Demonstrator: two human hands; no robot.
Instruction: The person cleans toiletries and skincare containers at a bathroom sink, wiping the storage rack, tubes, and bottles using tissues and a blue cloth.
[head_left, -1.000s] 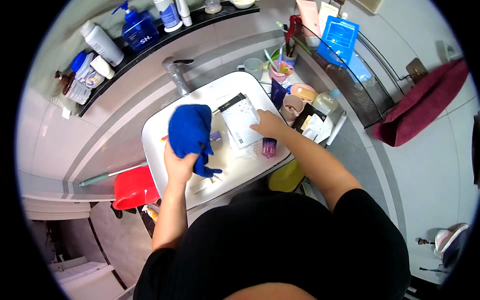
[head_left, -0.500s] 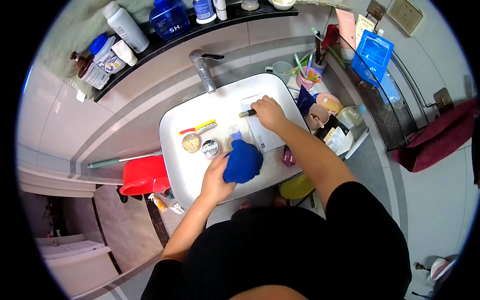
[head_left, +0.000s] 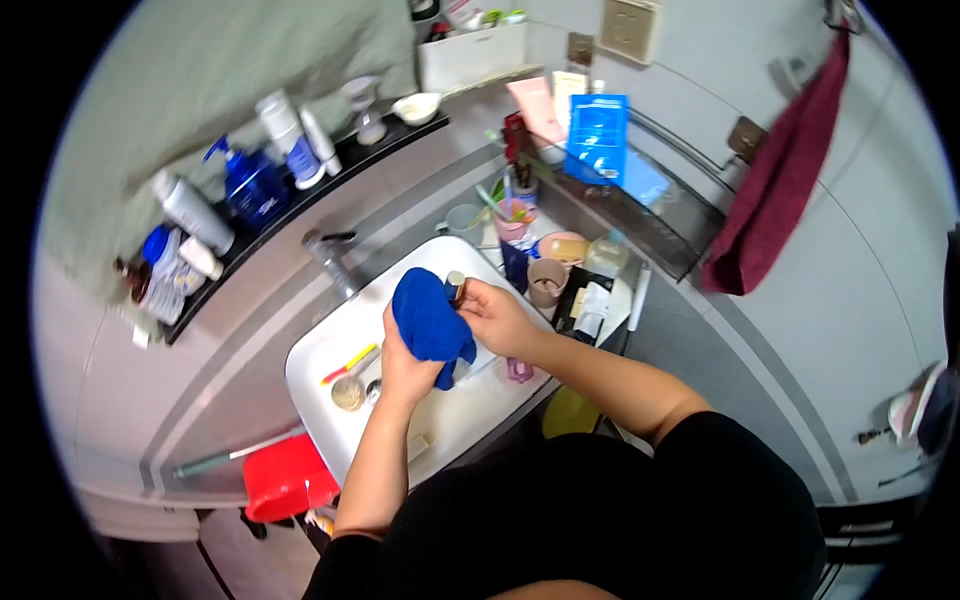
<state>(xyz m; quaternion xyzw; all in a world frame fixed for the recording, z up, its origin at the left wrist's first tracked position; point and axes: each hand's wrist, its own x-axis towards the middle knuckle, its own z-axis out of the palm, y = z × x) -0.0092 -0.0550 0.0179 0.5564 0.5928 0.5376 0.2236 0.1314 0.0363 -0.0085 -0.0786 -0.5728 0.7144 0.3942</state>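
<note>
My left hand [head_left: 402, 372] grips a bunched blue cloth [head_left: 425, 315] above the white sink [head_left: 302, 372]. Close against the cloth, my right hand [head_left: 497, 316] pinches a small dark cylinder with a pale end [head_left: 455, 282]; its exact kind is unclear. Part of the cylinder is hidden behind the fingers and the cloth. Below the left hand, a red-and-yellow stick [head_left: 349, 364] and a round container with a tan top [head_left: 347, 393] lie in the sink. A silver-topped jar [head_left: 374, 391] is partly covered by my left wrist.
A faucet [head_left: 330, 262] rises behind the sink, under a black shelf [head_left: 285, 215] of bottles. Cups, including a beige one [head_left: 546, 282], crowd the right side. A purple item [head_left: 519, 370] sits near my right forearm. A red basin [head_left: 290, 475] is at lower left.
My right hand has brought the small cylinder left to the blue cloth. My left hand has lifted the cloth up from the sink's near side. The camera view has turned to the right.
</note>
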